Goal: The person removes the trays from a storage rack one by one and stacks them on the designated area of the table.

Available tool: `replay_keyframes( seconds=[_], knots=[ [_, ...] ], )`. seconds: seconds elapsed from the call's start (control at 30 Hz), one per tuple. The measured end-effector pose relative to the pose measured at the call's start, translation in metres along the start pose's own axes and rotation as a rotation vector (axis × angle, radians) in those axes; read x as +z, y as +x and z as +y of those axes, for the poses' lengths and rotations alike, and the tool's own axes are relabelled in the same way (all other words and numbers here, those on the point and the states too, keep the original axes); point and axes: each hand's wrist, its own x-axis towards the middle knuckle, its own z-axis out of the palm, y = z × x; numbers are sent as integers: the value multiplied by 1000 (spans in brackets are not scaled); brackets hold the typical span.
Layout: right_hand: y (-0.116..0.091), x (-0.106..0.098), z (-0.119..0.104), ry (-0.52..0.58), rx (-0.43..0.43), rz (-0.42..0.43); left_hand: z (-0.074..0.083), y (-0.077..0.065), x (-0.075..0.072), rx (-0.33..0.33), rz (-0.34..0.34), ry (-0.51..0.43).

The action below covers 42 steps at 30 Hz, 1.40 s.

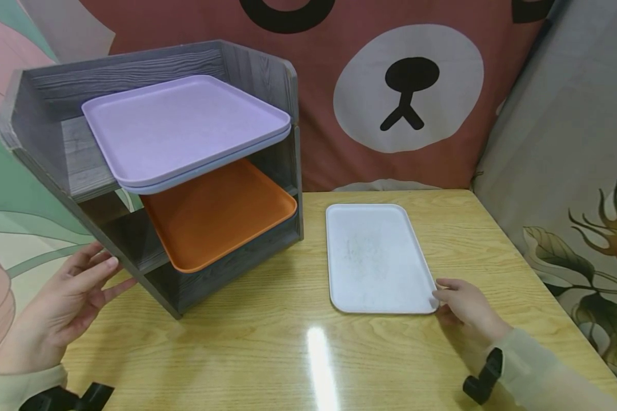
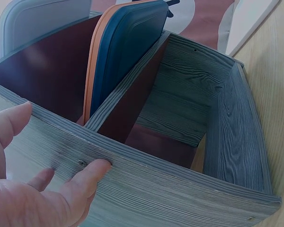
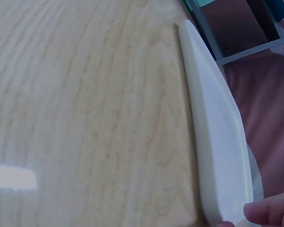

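My right hand (image 1: 465, 307) pinches the near right corner of a white tray (image 1: 375, 257) that lies on the table. In the right wrist view, the thumb or a finger shows over the tray's rim at bottom right. On the left, my left hand (image 1: 67, 308) touches the outer side panel of a grey wood-grain shelf (image 1: 257, 74) with extended fingers, gripping nothing. A lilac tray (image 1: 190, 125) rests on a light blue one on the shelf's top level. Below, an orange tray (image 1: 221, 217) lies on a dark blue tray (image 2: 128, 52), best seen in the left wrist view.
The wooden table (image 1: 257, 354) runs to a grey patterned cloth (image 1: 571, 142) on the right. A reddish curtain (image 1: 313, 114) with a bear face hangs behind. The shelf's bottom compartment (image 1: 164, 285) shows under the orange tray. Both trays on the shelf jut past its front edge.
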Motion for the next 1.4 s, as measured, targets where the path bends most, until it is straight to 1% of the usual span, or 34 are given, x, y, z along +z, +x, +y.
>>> replay_keyframes(
  seconds=[0.2, 0.37, 0.5, 0.67, 0.73, 0.77, 0.97, 1.0, 1.13, 1.2, 1.4],
  knots=[
    [-2, -9, -7, -21, -53, 3, -1, 0, -2, -6, 15, 21],
    [-5, -13, -22, -19, -127, 4, 0, 0, -1, -4, 15, 18],
    [-5, -16, -37, -18, -167, -11, 0, 0, 1, 10, 15, -8],
    [-4, -13, -60, -15, -198, -43, 0, 0, 1, 21, 2, -40],
    [-4, -10, -70, -11, -213, -57, 0, 0, 2, 21, 8, -31],
    [-4, -9, -75, -8, -225, -66, 0, 0, 2, 20, 14, -21],
    [-8, -3, -104, 1, -307, -102, 0, -1, 2, 11, 12, -47],
    [-9, -2, -109, 4, -317, -105, 0, -1, 1, 10, 9, -53],
    [-10, 4, -129, 0, -345, -116, 0, -1, 2, 10, 31, -10],
    [-11, 7, -140, -4, -360, -120, 0, -1, 2, 12, 31, -8],
    [-14, 15, -171, -11, -425, -123, -1, -1, 1, 7, 15, -33]
  ],
)
